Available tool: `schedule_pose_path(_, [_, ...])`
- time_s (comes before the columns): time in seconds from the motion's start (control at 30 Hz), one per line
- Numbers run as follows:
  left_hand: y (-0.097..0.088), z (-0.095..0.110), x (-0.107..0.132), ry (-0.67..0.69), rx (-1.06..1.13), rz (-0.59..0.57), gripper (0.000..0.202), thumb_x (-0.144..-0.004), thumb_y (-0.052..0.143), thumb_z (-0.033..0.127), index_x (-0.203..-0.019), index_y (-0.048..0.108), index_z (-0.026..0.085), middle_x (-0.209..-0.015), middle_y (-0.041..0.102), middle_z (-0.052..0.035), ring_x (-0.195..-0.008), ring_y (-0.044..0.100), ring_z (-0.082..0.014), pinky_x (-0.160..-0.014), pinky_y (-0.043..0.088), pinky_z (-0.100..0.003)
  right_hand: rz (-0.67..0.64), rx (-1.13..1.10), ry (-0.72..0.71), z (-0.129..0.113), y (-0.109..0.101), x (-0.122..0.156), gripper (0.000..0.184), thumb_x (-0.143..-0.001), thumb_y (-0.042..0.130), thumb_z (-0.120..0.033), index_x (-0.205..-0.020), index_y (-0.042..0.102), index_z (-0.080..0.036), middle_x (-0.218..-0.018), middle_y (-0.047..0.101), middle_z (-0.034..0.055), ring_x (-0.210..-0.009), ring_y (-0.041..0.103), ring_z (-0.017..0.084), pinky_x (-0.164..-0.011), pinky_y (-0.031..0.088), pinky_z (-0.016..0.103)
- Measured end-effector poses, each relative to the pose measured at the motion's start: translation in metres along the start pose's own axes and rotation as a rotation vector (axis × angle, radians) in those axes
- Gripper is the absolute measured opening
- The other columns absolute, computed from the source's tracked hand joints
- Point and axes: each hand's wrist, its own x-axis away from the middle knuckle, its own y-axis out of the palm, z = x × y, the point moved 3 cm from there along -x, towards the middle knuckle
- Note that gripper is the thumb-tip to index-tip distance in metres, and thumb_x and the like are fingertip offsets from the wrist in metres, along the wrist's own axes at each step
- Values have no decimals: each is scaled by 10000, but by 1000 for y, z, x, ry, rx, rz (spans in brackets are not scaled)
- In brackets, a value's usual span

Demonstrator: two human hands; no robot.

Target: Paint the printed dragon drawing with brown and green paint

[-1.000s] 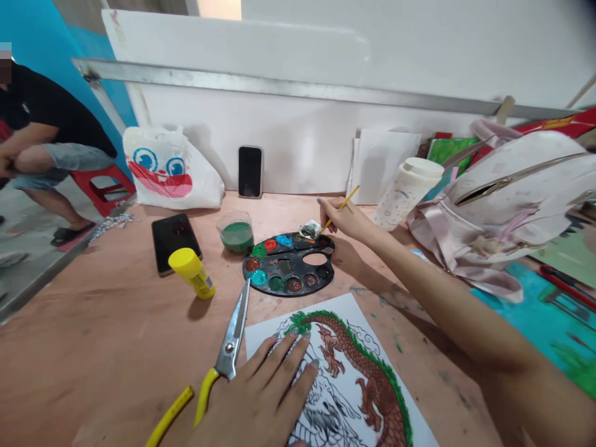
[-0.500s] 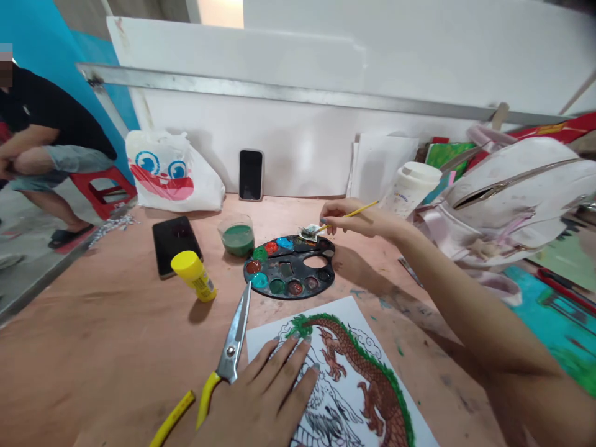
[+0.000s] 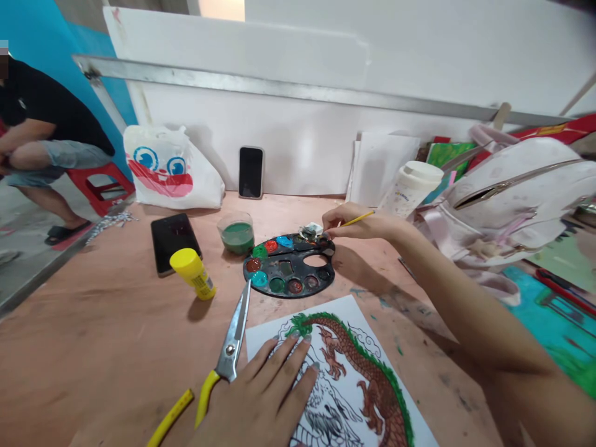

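Note:
My left hand (image 3: 274,385) lies flat with fingers spread on a sheet of paper (image 3: 344,313) bearing a dragon drawing (image 3: 372,366), its body brown and its mane green. Beyond it, my right hand (image 3: 351,221) pinches a thin yellow paintbrush (image 3: 361,218), whose tip is hidden by the fingers at the far right rim of a black paint palette (image 3: 305,261). The palette wells hold red, blue, green, brown and turquoise paint. A crumpled, stained tissue (image 3: 311,231) lies at the palette's far edge. Scissors (image 3: 230,347) with yellow handles rest beside my left hand, blades apart.
A cup of green water (image 3: 236,236), a yellow glue stick (image 3: 193,274) and a dark phone (image 3: 174,239) stand or lie left of the palette. Another phone (image 3: 251,172) leans on the back board. A white tumbler (image 3: 414,186) and backpack (image 3: 516,186) are right. A person sits far left.
My right hand has shifted slightly, bringing the brush from the tissue toward the palette's far right rim. My left hand stays on the paper.

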Motion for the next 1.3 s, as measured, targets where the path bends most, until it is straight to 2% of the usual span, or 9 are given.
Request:
schedule_pose_path(0.17, [-11, 3, -7, -7, 34, -155, 676, -842, 682, 310, -1445, 463, 98, -1491, 329, -240, -1334, 451, -412, -1035, 467, -546, 6, -9, 33, -1, 2, -1, 103, -812, 606, -193, -736, 671, -169, -696, 668, 20, -632, 547, 139, -575, 341, 245])
schedule_pose_path(0.43, [-9, -1, -12, -28, 120, -230, 703, -783, 661, 199, -1451, 457, 118, -1509, 292, -217, -1367, 398, -400, -1071, 422, -545, 29, -170, 98, 5, 2, -1, 132, -778, 636, -228, -665, 669, -167, -638, 669, 18, -600, 557, 131, -521, 356, 227])
schedule_pose_path(0.6, [-15, -1, -14, -55, 100, -226, 680, -826, 641, 208, -1468, 436, 119, -1523, 267, -210, -1380, 377, -403, -1077, 413, -555, 80, -320, 163, 13, 1, 4, 211, -835, 614, -310, -698, 659, -156, -679, 718, 45, -545, 555, 108, -490, 374, 215])
schedule_pose_path(0.7, [-16, 3, -10, -42, 96, -224, 683, -819, 639, 207, -1466, 437, 117, -1522, 282, -211, -1377, 387, -398, -1077, 417, -549, 119, -383, 169, 13, -3, 7, 246, -825, 665, -364, -707, 673, -149, -689, 731, 59, -608, 617, 128, -535, 422, 219])
schedule_pose_path(0.83, [-15, 3, -5, -39, 103, -200, 705, -799, 634, 197, -1469, 428, 116, -1522, 287, -211, -1378, 388, -390, -1086, 408, -540, 275, -451, 163, 11, -9, 8, 317, -875, 629, -445, -784, 692, -148, -752, 748, 76, -700, 667, 148, -612, 460, 234])
schedule_pose_path(1.0, [-16, 0, -11, -31, 66, -268, 664, -830, 623, 212, -1460, 441, 106, -1510, 284, -215, -1371, 380, -394, -1068, 414, -544, 410, -498, 177, 18, -3, 0, 462, -905, 562, -574, -723, 652, -159, -612, 707, 61, -568, 643, 135, -528, 410, 233])
schedule_pose_path(1.17, [-13, 0, -13, 1, 46, -256, 674, -818, 639, 198, -1456, 447, 100, -1496, 292, -233, -1341, 412, -414, -1034, 442, -552, 443, -521, 213, 28, 9, -11, 557, -868, 549, -682, -652, 588, -171, -528, 683, 62, -468, 624, 137, -452, 378, 232])
schedule_pose_path(1.23, [-12, 1, -11, 26, 58, -259, 668, -830, 651, 248, -1451, 456, 99, -1487, 310, -236, -1333, 426, -412, -1035, 447, -541, 425, -517, 224, 30, 13, -13, 568, -880, 539, -678, -643, 595, -164, -515, 675, 56, -464, 626, 135, -449, 386, 228])
schedule_pose_path(1.3, [-13, -1, -10, -8, 35, -238, 686, -822, 668, 232, -1459, 447, 104, -1497, 289, -228, -1343, 417, -407, -1053, 430, -539, 410, -503, 240, 32, 17, -15, 567, -921, 515, -641, -639, 601, -156, -499, 653, 35, -457, 618, 125, -451, 401, 225])
